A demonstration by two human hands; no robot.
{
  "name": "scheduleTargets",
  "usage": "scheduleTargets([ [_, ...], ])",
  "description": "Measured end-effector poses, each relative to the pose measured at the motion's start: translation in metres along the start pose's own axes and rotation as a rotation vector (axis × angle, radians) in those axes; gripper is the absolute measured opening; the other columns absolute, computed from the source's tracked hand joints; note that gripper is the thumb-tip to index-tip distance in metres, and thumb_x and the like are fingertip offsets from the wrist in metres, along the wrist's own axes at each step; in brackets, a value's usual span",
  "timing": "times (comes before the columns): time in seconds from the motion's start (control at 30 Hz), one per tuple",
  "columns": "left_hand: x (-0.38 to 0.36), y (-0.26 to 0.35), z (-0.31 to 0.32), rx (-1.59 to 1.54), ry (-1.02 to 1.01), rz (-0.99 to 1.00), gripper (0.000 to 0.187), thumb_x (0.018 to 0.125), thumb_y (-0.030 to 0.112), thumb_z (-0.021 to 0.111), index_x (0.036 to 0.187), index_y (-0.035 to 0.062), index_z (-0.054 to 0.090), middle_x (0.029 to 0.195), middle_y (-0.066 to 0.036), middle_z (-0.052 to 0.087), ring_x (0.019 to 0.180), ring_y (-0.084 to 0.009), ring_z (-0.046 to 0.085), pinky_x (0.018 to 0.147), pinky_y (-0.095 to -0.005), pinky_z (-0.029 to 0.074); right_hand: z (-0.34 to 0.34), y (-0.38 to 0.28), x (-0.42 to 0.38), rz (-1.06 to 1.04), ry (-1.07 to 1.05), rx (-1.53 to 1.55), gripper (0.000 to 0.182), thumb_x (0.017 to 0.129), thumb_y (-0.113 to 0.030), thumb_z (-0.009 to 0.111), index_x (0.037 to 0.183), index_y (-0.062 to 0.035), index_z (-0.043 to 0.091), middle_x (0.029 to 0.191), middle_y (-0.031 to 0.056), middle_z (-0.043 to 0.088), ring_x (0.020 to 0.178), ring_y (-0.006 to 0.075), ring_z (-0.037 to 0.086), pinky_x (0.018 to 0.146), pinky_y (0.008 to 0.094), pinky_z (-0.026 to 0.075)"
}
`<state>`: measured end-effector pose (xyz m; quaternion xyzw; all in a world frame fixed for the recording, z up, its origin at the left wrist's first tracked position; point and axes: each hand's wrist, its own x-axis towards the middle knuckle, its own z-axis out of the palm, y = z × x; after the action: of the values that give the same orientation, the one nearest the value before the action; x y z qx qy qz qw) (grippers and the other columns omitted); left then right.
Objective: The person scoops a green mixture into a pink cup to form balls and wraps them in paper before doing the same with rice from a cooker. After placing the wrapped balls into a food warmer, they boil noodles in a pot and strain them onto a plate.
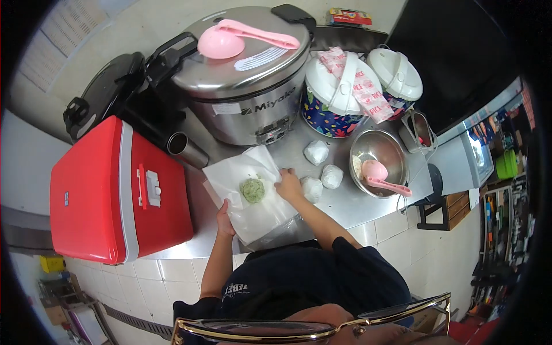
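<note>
Brushed-steel table in a white-tiled rm, crowded along its far side; a big stainless rice cooker marked Miyako stands at the back, w/ a pink plastic ladle lying on its lid; a red hard-shell cooler box w/ a grey band is at L, a steel tumbler just beside it. Near the front edge, a sheet of white wrapping paper lies w/ a rounded pale-green lump on it (a few green crumbs just above). L hand is at the paper's L edge, thumb up; some fingers are hidden, so can't tell if it pinches. R hand touches the R edge, fingers bent & close together; can't tell whether paper is btwn them. Just R of that hand, three white wrapped bundles sit in a loose group; further R is a round stainless bowl w/ a second pink ladle in it, handle over the rim. Behind: two dark, patterned tubs w/ white lids, a strip of red-&-white printed paper draped over the larger one.
</note>
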<state>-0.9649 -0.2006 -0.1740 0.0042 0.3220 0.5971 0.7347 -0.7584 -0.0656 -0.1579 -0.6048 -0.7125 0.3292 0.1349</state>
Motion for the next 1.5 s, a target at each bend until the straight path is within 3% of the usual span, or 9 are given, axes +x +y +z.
scheduleTargets([
  [0.17, -0.016, 0.005, 0.038, 0.134, 0.065, 0.019, 0.051, 0.092, 0.041, 0.040, 0.124, 0.0016, 0.046, 0.120, -0.016, 0.054, 0.109, -0.0320, 0.052, 0.096, -0.0439, 0.039, -0.006, 0.016, -0.023, -0.055, 0.065, 0.381, 0.048, 0.071, -0.007, 0.066, 0.113, -0.0049, 0.044, 0.102, 0.0206, 0.058, 0.094, 0.0389, 0.058, 0.082, 0.0399, 0.046],
  [0.4, -0.032, -0.002, 0.231, 0.377, 0.051, -0.173, 0.049, 0.093, 0.037, 0.040, 0.124, -0.0001, 0.045, 0.119, -0.017, 0.054, 0.109, -0.0307, 0.053, 0.096, -0.0427, 0.040, -0.126, 0.052, -0.102, -0.246, 0.495, 0.581, 0.042, 0.080, 0.000, 0.059, 0.116, -0.0093, 0.039, 0.084, 0.0078, 0.057, 0.076, 0.0149, 0.055, 0.068, 0.0286, 0.047],
  [0.5, 0.003, -0.020, 0.300, 0.496, -0.091, -0.372, 0.046, 0.093, 0.033, 0.041, 0.122, -0.0016, 0.046, 0.116, -0.017, 0.055, 0.105, -0.0299, 0.055, 0.093, -0.0420, 0.042, -0.157, 0.103, -0.108, 0.129, 0.486, 0.916, 0.042, 0.082, -0.001, 0.056, 0.116, -0.0068, 0.031, 0.078, 0.0071, 0.055, 0.069, 0.0127, 0.053, 0.060, 0.0251, 0.043],
  [0.73, 0.041, -0.067, 0.388, 0.586, -0.157, -0.440, 0.048, 0.093, 0.033, 0.040, 0.125, -0.0036, 0.041, 0.123, -0.018, 0.051, 0.112, -0.0308, 0.051, 0.099, -0.0424, 0.037, -0.183, 0.136, -0.109, 0.291, 0.469, 1.209, 0.046, 0.079, 0.004, 0.054, 0.116, -0.0043, 0.028, 0.088, 0.0132, 0.056, 0.073, 0.0156, 0.057, 0.060, 0.0288, 0.047],
  [0.87, 0.030, -0.056, 0.360, 0.593, -0.173, -0.386, 0.049, 0.093, 0.034, 0.040, 0.125, -0.0037, 0.041, 0.124, -0.018, 0.050, 0.111, -0.0309, 0.051, 0.098, -0.0422, 0.038, -0.184, 0.125, -0.117, 0.331, 0.556, 1.294, 0.045, 0.080, 0.004, 0.054, 0.116, -0.0038, 0.028, 0.086, 0.0124, 0.057, 0.073, 0.0150, 0.057, 0.060, 0.0294, 0.047],
  [1.07, -0.017, 0.003, 0.276, 0.353, -0.220, -0.181, 0.047, 0.093, 0.033, 0.044, 0.123, -0.0029, 0.043, 0.119, -0.018, 0.054, 0.106, -0.0309, 0.055, 0.091, -0.0421, 0.044, -0.191, 0.076, -0.113, -0.044, 0.602, 0.993, 0.036, 0.084, 0.000, 0.055, 0.113, -0.0035, 0.034, 0.077, 0.0055, 0.057, 0.068, 0.0064, 0.052, 0.054, 0.0208, 0.041],
  [1.17, -0.038, 0.030, 0.184, 0.356, -0.018, 0.077, 0.043, 0.092, 0.027, 0.047, 0.122, -0.0034, 0.044, 0.113, -0.017, 0.056, 0.100, -0.0287, 0.058, 0.089, -0.0406, 0.046, -0.171, 0.024, -0.098, -0.210, 0.488, 0.932, 0.008, 0.083, -0.001, 0.059, 0.088, -0.0039, 0.055, 0.074, -0.0034, 0.054, 0.063, 0.0014, 0.047, 0.053, 0.0144, 0.036],
  [1.37, -0.011, 0.030, -0.017, 1.195, 0.613, 0.234, 0.039, 0.090, 0.026, 0.051, 0.118, -0.0007, 0.049, 0.101, -0.017, 0.060, 0.093, -0.0280, 0.060, 0.082, -0.0358, 0.046, -0.087, 0.004, -0.067, -0.443, 0.247, 0.120, 0.009, 0.078, -0.008, 0.063, 0.085, -0.0035, 0.059, 0.082, 0.0103, 0.063, 0.063, 0.0204, 0.061, 0.057, 0.0319, 0.047],
  [1.5, -0.019, 0.001, 0.036, 1.728, 0.777, 0.737, 0.060, 0.079, 0.026, 0.065, 0.127, 0.0026, 0.040, 0.124, -0.021, 0.046, 0.118, -0.0338, 0.043, 0.098, -0.0447, 0.032, -0.147, 0.046, -0.083, -0.353, 0.533, 0.048, 0.016, 0.075, -0.007, 0.059, 0.091, -0.0046, 0.061, 0.097, 0.0152, 0.061, 0.089, 0.0342, 0.058, 0.078, 0.0404, 0.046],
])
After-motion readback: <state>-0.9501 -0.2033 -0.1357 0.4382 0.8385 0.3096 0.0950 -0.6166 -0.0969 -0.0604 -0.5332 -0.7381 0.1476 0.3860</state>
